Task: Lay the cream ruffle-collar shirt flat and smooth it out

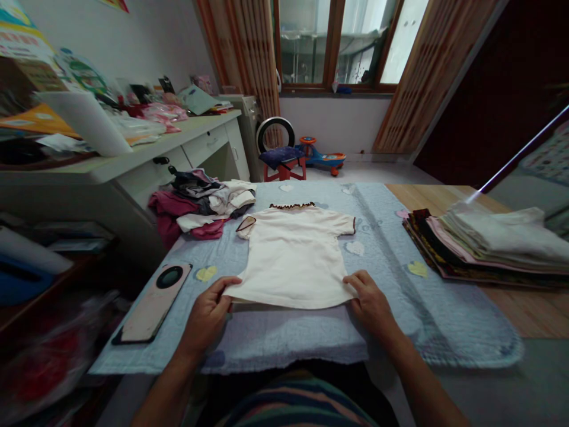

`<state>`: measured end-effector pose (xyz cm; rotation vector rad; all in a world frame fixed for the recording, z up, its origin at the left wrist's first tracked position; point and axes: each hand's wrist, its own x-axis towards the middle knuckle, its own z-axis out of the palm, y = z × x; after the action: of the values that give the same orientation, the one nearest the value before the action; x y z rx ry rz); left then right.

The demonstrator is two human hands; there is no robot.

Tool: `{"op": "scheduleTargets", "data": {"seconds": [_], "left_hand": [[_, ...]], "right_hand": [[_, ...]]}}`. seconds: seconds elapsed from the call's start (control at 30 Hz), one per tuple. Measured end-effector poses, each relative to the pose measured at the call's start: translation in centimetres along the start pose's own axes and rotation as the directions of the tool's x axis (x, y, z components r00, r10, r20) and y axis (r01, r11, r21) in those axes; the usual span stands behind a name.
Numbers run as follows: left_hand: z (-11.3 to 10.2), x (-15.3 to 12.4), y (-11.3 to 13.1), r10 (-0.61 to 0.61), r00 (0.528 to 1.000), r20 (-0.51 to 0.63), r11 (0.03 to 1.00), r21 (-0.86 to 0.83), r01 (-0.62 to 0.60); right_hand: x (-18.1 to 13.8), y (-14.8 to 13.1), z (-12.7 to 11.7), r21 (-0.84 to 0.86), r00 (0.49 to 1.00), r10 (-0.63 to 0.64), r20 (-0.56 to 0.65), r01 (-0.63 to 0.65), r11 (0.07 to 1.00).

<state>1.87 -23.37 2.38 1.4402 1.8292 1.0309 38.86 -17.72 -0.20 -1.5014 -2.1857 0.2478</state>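
Note:
A small white short-sleeved shirt [296, 255] lies spread on a pale blue quilted cloth [284, 344], its dark-trimmed ruffled collar pointing away from me. Its left sleeve is partly folded over, while the right one sticks out sideways. My left hand [212, 308] pinches the shirt's near left hem corner between thumb and fingers. At the opposite hem corner, my right hand [368, 299] grips the fabric the same way. The hem between both hands is stretched nearly straight, slightly lifted at the corners.
A crumpled clothes pile [200, 204] sits at the far left of the table. Folded clothes [489, 243] are stacked at the right. A phone [153, 302] lies near the left edge. Beyond stand a red stool [284, 169] and a cluttered desk [178, 145].

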Motion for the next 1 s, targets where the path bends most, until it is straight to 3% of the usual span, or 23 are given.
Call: {"op": "scheduleTargets", "data": {"seconds": [0.13, 0.27, 0.33, 0.5, 0.63, 0.83, 0.93, 1.0], "left_hand": [[-1.6, 0.1, -0.4, 0.033, 0.999, -0.035, 0.992, 0.120, -0.029], [-2.2, 0.5, -0.7, 0.003, 0.990, 0.143, 0.944, 0.326, -0.050], [-2.0, 0.6, -0.8, -0.012, 0.984, 0.177, 0.928, 0.369, -0.056], [-1.4, 1.1, -1.0, 0.091, 0.978, 0.189, 0.919, 0.363, -0.156], [-1.6, 1.0, -0.7, 0.051, 0.974, 0.221, 0.940, 0.317, -0.121], [-2.6, 0.5, -0.4, 0.046, 0.995, 0.090, 0.965, 0.254, -0.068], [-2.6, 0.3, -0.1, -0.001, 0.974, 0.227, 0.946, 0.317, -0.073], [-2.7, 0.4, 0.2, -0.048, 0.930, 0.364, 0.926, 0.367, -0.095]], "right_hand": [[-0.1, 0.3, 0.1, -0.002, 1.000, 0.009, 0.006, -0.009, 1.000], [-0.3, 0.6, 0.0, -0.006, 0.997, -0.007, 0.080, 0.007, 1.000], [-0.3, 0.6, -0.3, 0.018, 0.997, -0.025, 0.079, 0.024, 1.000], [-0.3, 0.4, -1.1, -0.003, 0.999, 0.003, 0.045, -0.003, 1.000], [-0.4, 0.3, -1.1, 0.000, 0.995, 0.000, 0.100, 0.000, 1.000], [-0.4, 0.3, -0.9, 0.022, 0.995, 0.008, 0.096, -0.011, 1.000], [-0.3, 0.2, -0.9, -0.004, 0.993, 0.015, 0.117, -0.015, 1.000], [-0.3, 0.2, -0.9, -0.004, 0.992, 0.021, 0.122, -0.021, 1.000]]}}
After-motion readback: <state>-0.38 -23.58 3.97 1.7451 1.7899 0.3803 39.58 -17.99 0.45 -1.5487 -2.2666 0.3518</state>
